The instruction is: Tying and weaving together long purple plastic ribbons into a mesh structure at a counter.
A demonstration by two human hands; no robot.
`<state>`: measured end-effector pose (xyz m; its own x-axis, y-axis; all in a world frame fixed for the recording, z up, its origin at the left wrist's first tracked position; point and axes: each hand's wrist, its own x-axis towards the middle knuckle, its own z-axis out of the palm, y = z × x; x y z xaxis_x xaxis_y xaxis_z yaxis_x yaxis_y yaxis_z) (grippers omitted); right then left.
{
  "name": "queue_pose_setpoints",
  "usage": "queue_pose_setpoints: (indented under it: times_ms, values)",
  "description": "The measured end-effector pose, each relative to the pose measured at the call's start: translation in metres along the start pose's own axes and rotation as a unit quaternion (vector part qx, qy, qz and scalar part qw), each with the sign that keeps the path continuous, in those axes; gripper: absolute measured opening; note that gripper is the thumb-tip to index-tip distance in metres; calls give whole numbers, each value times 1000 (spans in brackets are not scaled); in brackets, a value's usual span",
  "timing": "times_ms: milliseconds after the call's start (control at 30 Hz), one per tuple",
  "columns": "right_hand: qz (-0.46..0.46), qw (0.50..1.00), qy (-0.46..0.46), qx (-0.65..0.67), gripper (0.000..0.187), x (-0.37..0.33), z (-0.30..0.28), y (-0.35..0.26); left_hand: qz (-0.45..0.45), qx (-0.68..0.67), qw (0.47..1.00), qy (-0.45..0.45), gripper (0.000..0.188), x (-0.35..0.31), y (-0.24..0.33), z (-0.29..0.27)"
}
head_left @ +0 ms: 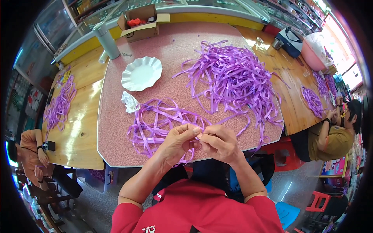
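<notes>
Both my hands meet over the near edge of the pink speckled tabletop [116,139], fingers pinched together. My left hand [180,139] closes thumb and finger on a thin purple ribbon [203,123]. Facing it, my right hand [219,143] pinches the same ribbon, its fingertips almost touching the left ones. The exact spot between the fingertips is too small to make out. Under and left of my hands lies a loose tangle of purple ribbons [149,130]. A much larger heap of purple ribbons [237,73] spreads over the table's far right side.
A white scalloped dish [142,73] and a crumpled white tissue [129,101] are left of the ribbons. Farther back stand a grey-green bottle [106,40] and an open cardboard box [142,29]. People work at wooden side tables, left and right; a red stool [283,155] is by the right edge.
</notes>
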<state>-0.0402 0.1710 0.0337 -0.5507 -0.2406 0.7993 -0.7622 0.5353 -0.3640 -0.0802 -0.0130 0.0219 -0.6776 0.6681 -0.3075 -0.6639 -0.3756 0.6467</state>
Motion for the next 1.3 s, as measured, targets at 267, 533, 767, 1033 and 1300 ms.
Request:
queue_pose_setpoints:
  times_ms: [267,533,767,1033,1300]
  values:
    - [67,997,17,31,28,-1,3,-1,158,142,977,14,13,-11,-8,5]
    - [147,988,3,43,22,0,5,-6,230,167,958,26,11,-4,-19,3]
    - [270,960,34,65,10,3,9,-18,264,207,941,37,7,3,-26,-1]
    - [467,794,67,383,7,-3,14,-21,379,391,836,67,11,3,-25,1]
    - [443,788,116,411,8,-9,21,-23,534,539,633,156,23,4,-19,8]
